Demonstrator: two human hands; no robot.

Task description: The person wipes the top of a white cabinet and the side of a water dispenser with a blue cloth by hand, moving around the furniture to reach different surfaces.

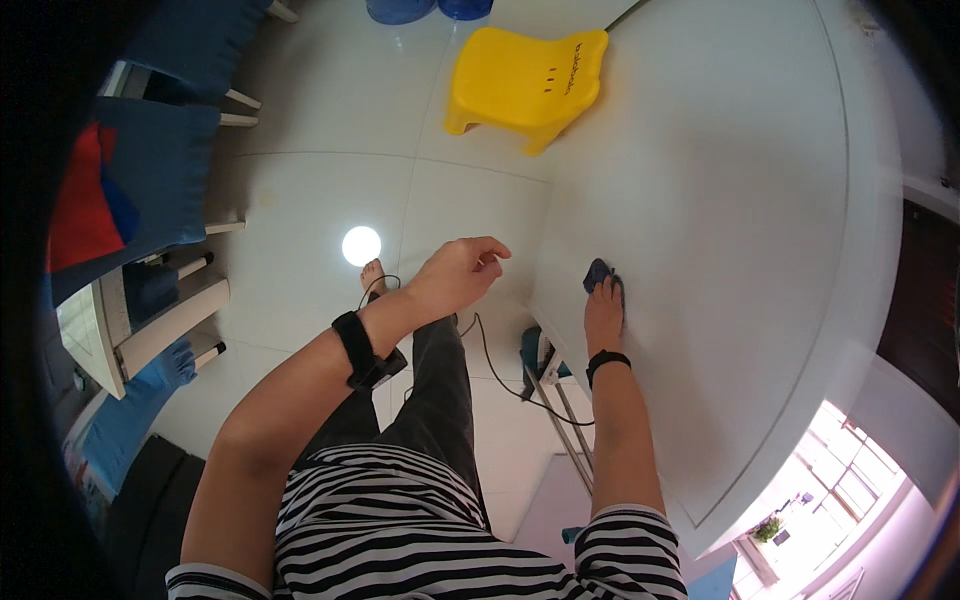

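Observation:
My right hand (603, 308) presses a crumpled dark blue cloth (598, 272) against a large, smooth white upright surface (730, 250). Part of the cloth shows beyond the fingers and along their outer side; the rest is under the hand. My left hand (462, 273) hangs in the air in front of my body, apart from that surface. Its fingers are loosely bent, with the thumb and forefinger apart and nothing visible between them. Black bands circle both wrists, the left one carrying a small dark device.
A yellow stool (525, 85) stands ahead on the tiled floor, close to the white surface. Blue-covered chairs (165, 160) line the left. A black cable (487, 350) hangs near my legs, and metal rails (572, 420) stand below my right arm. Blue containers (400, 10) are at the far edge.

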